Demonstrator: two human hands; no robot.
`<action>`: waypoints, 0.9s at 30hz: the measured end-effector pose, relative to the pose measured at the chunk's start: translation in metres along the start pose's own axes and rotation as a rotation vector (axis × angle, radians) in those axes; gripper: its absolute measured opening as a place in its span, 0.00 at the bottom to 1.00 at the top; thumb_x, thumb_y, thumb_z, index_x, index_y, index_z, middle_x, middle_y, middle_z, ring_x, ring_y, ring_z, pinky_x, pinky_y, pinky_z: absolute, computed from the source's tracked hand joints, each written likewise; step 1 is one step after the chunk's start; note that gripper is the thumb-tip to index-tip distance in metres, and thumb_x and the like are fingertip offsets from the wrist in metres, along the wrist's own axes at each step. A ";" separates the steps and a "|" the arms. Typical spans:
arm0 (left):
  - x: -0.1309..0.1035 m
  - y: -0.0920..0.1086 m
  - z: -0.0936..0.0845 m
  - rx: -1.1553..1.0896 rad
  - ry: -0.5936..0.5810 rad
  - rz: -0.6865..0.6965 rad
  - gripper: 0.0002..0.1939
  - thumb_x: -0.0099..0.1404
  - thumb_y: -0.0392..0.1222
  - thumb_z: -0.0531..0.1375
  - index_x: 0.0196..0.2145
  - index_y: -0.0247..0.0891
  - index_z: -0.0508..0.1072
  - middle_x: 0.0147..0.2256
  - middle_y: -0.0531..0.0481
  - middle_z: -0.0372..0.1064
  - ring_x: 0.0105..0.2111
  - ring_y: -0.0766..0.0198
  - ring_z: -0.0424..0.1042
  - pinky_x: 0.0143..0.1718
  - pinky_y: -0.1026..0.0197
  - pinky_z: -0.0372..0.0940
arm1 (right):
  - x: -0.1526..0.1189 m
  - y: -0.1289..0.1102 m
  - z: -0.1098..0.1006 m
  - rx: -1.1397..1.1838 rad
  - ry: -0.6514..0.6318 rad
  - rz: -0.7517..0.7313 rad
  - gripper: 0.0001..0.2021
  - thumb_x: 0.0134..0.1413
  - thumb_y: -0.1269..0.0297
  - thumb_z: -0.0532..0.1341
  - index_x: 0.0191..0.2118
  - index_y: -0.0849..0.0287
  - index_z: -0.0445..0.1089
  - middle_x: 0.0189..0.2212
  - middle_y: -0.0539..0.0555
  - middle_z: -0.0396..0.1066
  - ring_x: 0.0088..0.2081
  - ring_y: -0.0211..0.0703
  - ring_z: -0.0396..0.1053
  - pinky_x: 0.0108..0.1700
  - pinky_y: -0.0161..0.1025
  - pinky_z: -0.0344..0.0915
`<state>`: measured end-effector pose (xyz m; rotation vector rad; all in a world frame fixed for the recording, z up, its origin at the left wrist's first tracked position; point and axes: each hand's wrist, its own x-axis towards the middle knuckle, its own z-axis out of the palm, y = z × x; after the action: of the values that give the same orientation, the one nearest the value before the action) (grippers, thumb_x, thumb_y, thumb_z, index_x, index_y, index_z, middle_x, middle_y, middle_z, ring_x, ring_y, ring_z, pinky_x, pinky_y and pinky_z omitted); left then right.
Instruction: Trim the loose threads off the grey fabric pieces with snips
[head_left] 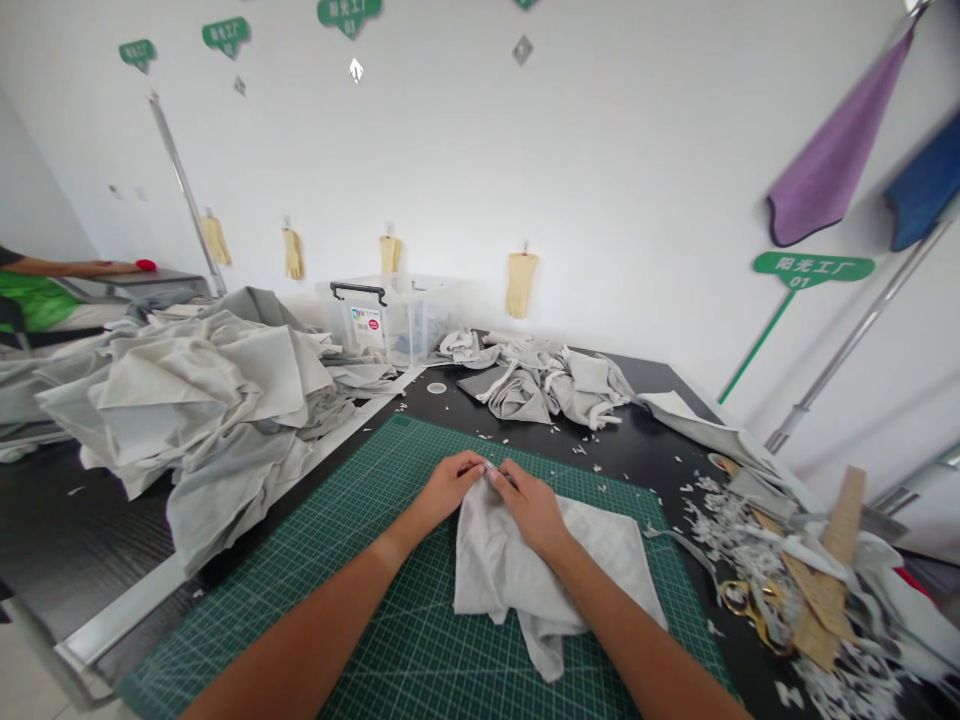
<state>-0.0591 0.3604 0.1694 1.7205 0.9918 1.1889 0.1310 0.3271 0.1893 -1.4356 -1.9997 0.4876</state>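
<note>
A piece of light grey cloth [592, 560] hangs from my fingers and spreads over the green cutting mat [300, 610]. My left hand [450, 487] pinches its upper edge. Close beside it, my right hand [531, 505] grips the same edge, thumb and fingers pressed together. The fingertips of both hands nearly meet at the top of the cloth. Between them shows a small bit of the edge, too small to make out in detail.
Left is a big heap of grey cloths [217, 390], with a clear plastic box [412, 315] behind. More crumpled cloths [555, 380] lie at the back. Right are gold-handled scissors [750, 605], wooden rulers [840, 540] and white scraps [727, 530]. A person's arm [67, 268] shows far left.
</note>
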 end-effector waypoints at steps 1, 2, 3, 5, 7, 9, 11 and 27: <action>0.000 0.000 0.000 0.004 0.000 0.002 0.12 0.67 0.46 0.58 0.40 0.37 0.78 0.37 0.47 0.77 0.39 0.59 0.74 0.45 0.59 0.66 | 0.000 0.000 0.000 0.001 -0.002 0.000 0.20 0.69 0.43 0.47 0.37 0.50 0.67 0.29 0.47 0.73 0.33 0.43 0.72 0.34 0.35 0.54; 0.000 0.000 0.000 0.006 -0.001 0.005 0.12 0.67 0.46 0.58 0.40 0.37 0.78 0.38 0.47 0.77 0.40 0.59 0.74 0.45 0.59 0.66 | 0.000 0.000 0.000 0.002 -0.003 0.000 0.20 0.69 0.43 0.47 0.37 0.50 0.67 0.29 0.47 0.73 0.33 0.43 0.72 0.34 0.35 0.54; 0.000 0.000 0.000 0.006 -0.003 0.008 0.12 0.67 0.46 0.58 0.40 0.37 0.78 0.38 0.47 0.77 0.40 0.59 0.74 0.45 0.59 0.66 | 0.000 0.000 0.000 0.002 -0.003 0.001 0.20 0.69 0.43 0.47 0.38 0.50 0.66 0.30 0.47 0.73 0.33 0.43 0.72 0.34 0.35 0.54; 0.000 0.000 -0.001 0.006 -0.009 0.016 0.12 0.67 0.46 0.58 0.40 0.37 0.78 0.38 0.47 0.77 0.40 0.59 0.74 0.45 0.59 0.66 | 0.000 0.001 0.001 0.004 -0.001 0.000 0.20 0.70 0.43 0.47 0.38 0.50 0.66 0.30 0.47 0.73 0.33 0.43 0.71 0.34 0.35 0.53; 0.000 -0.001 0.000 0.008 -0.009 0.017 0.12 0.67 0.45 0.58 0.40 0.37 0.78 0.38 0.48 0.77 0.40 0.59 0.74 0.45 0.59 0.66 | 0.000 0.001 0.001 0.008 -0.001 -0.002 0.20 0.69 0.43 0.47 0.37 0.50 0.66 0.29 0.47 0.72 0.33 0.43 0.71 0.34 0.35 0.53; 0.000 -0.002 0.000 0.009 -0.008 0.016 0.12 0.67 0.45 0.58 0.39 0.36 0.77 0.37 0.48 0.76 0.40 0.59 0.73 0.45 0.59 0.66 | 0.000 0.001 0.001 0.017 -0.002 -0.003 0.20 0.70 0.43 0.47 0.36 0.51 0.66 0.29 0.46 0.72 0.33 0.42 0.71 0.33 0.34 0.53; 0.001 -0.003 0.000 0.006 -0.007 0.016 0.12 0.67 0.46 0.58 0.39 0.36 0.77 0.37 0.48 0.76 0.40 0.59 0.73 0.45 0.59 0.66 | 0.000 0.001 0.001 0.025 -0.005 -0.003 0.20 0.70 0.44 0.47 0.36 0.51 0.65 0.28 0.46 0.71 0.32 0.42 0.70 0.33 0.34 0.52; 0.000 -0.007 0.001 -0.003 -0.006 -0.006 0.13 0.67 0.46 0.58 0.37 0.35 0.77 0.35 0.48 0.76 0.37 0.61 0.72 0.43 0.60 0.65 | 0.001 0.002 0.001 0.074 -0.024 -0.017 0.19 0.70 0.45 0.48 0.35 0.52 0.65 0.27 0.45 0.70 0.31 0.41 0.69 0.33 0.34 0.52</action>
<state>-0.0588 0.3630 0.1628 1.7171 0.9905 1.1805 0.1316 0.3292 0.1873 -1.3730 -1.9901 0.5673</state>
